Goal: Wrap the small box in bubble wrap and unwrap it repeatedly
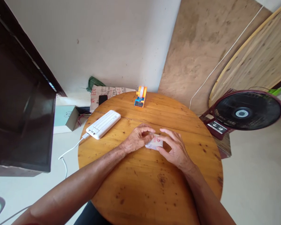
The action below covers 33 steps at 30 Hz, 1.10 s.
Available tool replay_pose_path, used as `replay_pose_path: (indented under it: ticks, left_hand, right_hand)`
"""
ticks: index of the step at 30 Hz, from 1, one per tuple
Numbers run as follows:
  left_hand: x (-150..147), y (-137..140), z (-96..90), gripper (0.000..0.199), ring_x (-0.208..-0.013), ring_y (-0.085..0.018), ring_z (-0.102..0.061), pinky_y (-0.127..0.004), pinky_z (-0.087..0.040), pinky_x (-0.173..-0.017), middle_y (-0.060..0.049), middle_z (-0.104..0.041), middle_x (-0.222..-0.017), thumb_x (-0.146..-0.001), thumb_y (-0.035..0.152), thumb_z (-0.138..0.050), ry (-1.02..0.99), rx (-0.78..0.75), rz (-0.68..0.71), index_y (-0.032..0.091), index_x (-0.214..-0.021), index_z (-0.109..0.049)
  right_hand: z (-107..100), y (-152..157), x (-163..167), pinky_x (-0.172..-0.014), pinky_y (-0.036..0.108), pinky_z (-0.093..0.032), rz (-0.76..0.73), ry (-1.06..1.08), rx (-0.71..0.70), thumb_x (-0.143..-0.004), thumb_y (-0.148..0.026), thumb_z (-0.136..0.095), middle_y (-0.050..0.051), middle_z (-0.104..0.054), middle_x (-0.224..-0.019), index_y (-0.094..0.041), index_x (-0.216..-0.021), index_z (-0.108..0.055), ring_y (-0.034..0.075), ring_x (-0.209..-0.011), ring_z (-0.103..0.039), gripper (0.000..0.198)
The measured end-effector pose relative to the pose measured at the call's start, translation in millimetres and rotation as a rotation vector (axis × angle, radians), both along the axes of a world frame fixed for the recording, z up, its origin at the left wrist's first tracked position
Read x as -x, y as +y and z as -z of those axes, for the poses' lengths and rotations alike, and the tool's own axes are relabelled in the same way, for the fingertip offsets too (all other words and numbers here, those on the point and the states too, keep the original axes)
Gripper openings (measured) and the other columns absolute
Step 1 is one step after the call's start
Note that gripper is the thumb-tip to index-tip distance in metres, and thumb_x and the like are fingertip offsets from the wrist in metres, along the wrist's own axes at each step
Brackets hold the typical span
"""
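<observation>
A small whitish packet (152,144) with red print, in what looks like clear plastic wrap, is between my two hands over the middle of the round wooden table (140,193). My left hand (138,137) grips its left side, the thumb lying on the top face and the fingers curled behind. On the other side, my right hand (174,147) has its thumb at the near right corner and its index finger on the printed face; the other fingers are raised and bent. What the packet contains cannot be seen.
An orange and blue tape dispenser (140,97) stands at the table's far edge. To the left lies a white power bank (103,124) with a white cable (71,150) hanging off the edge. A round black fan-like object (248,109) stands beyond the table's right side.
</observation>
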<state>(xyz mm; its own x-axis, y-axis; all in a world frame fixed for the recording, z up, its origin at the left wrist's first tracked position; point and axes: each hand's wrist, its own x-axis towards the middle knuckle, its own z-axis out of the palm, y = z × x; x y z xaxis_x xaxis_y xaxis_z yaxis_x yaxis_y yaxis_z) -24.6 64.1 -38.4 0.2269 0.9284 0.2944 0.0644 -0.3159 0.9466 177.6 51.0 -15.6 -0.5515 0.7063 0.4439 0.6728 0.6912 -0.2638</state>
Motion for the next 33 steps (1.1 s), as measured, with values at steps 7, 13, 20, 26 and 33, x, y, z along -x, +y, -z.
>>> replay_pose_path:
  ticks: [7,13,20,26,33]
  left_hand:
    - [-1.6,-0.4,-0.6,0.023,-0.086,-0.016,-0.06,-0.026,-0.049,-0.077,-0.006,-0.06,-0.096,-0.08,0.034,-0.068,-0.001,0.04,0.051,0.015,-0.092,-0.069]
    - [-2.9,-0.6,-1.0,0.027,-0.08,-0.014,-0.059,-0.024,-0.048,-0.069,-0.006,-0.058,-0.094,-0.078,0.039,-0.069,-0.009,0.075,0.062,0.015,-0.089,-0.07]
    - [-3.9,-0.5,0.0,0.02,-0.084,-0.016,-0.059,-0.027,-0.048,-0.074,-0.006,-0.057,-0.098,-0.076,0.03,-0.069,-0.042,0.067,0.042,0.015,-0.09,-0.069]
    - [2.4,5.1,0.7,0.028,-0.089,-0.018,-0.058,-0.031,-0.048,-0.08,-0.006,-0.061,-0.098,-0.069,0.026,-0.071,-0.131,0.159,-0.114,0.016,-0.095,-0.068]
    - [-0.9,3.1,0.8,0.043,-0.085,-0.016,-0.058,-0.029,-0.048,-0.078,-0.004,-0.062,-0.092,-0.064,0.032,-0.077,-0.238,0.327,0.015,0.015,-0.101,-0.062]
  right_hand:
    - [3.1,-3.5,4.7,-0.095,0.044,-0.038,-0.017,-0.004,-0.016,-0.076,-0.022,-0.062,0.009,-0.056,-0.128,-0.023,-0.101,-0.06,0.028,-0.115,-0.052,0.025]
    - [3.9,-2.0,-1.6,-0.098,0.044,-0.039,0.03,0.177,0.066,-0.073,-0.029,-0.068,0.01,-0.054,-0.129,-0.024,-0.106,-0.054,0.028,-0.12,-0.05,0.037]
    - [0.7,0.7,-4.2,-0.101,0.046,-0.037,-0.031,0.153,0.113,-0.078,-0.035,-0.065,0.009,-0.054,-0.131,-0.025,-0.11,-0.059,0.029,-0.121,-0.049,0.034]
    - [6.8,9.5,-11.8,-0.102,0.042,-0.04,0.146,0.52,0.315,-0.09,-0.039,-0.051,0.007,-0.06,-0.122,-0.025,-0.11,-0.057,0.024,-0.116,-0.054,0.025]
    - [14.5,8.5,-10.6,-0.104,0.043,-0.038,-0.046,0.415,0.621,-0.073,-0.038,-0.072,0.009,-0.053,-0.133,-0.027,-0.138,-0.036,0.025,-0.122,-0.051,0.074]
